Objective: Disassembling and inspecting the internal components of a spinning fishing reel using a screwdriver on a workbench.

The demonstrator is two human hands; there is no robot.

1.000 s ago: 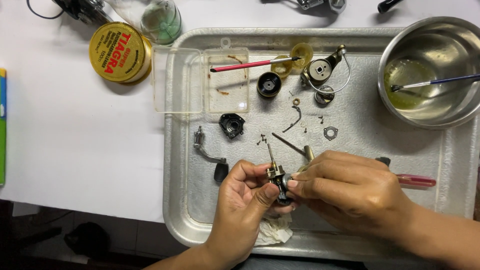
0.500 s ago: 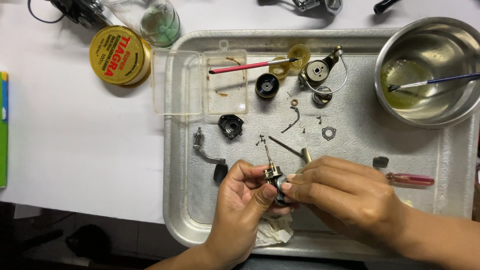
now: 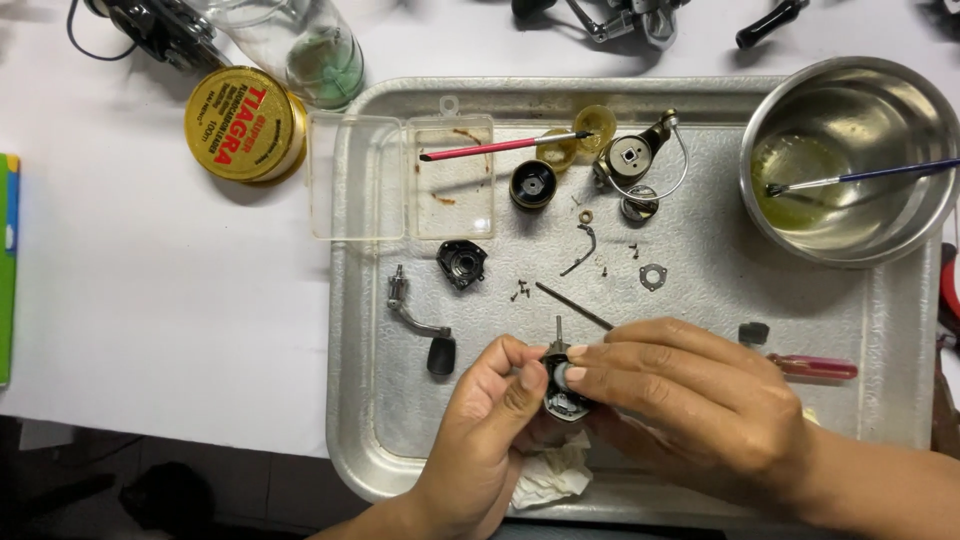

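Observation:
Over the near part of a metal tray (image 3: 400, 420), my left hand (image 3: 480, 440) grips a small dark reel body (image 3: 562, 392) with a thin shaft sticking up from it. My right hand (image 3: 690, 410) meets it from the right, thumb and forefinger pinching a small pale part against the body's top. A crumpled white tissue (image 3: 550, 478) lies under both hands. A red-handled screwdriver (image 3: 812, 367) lies just right of my right hand, partly hidden by it.
On the tray lie a crank handle (image 3: 420, 322), a black side cover (image 3: 462, 263), a thin rod (image 3: 572, 305), tiny screws, a washer (image 3: 652, 276), a black spool (image 3: 532, 184), a rotor with bail wire (image 3: 635, 160), an open clear plastic box (image 3: 400, 178) with a red brush, and a steel bowl (image 3: 850, 160) holding greenish liquid and a brush. A yellow tin (image 3: 240, 125) and glass jar (image 3: 310, 45) stand on the white table.
My hands have stayed together on the reel body, only shifting their fingers slightly. The view has drifted a little.

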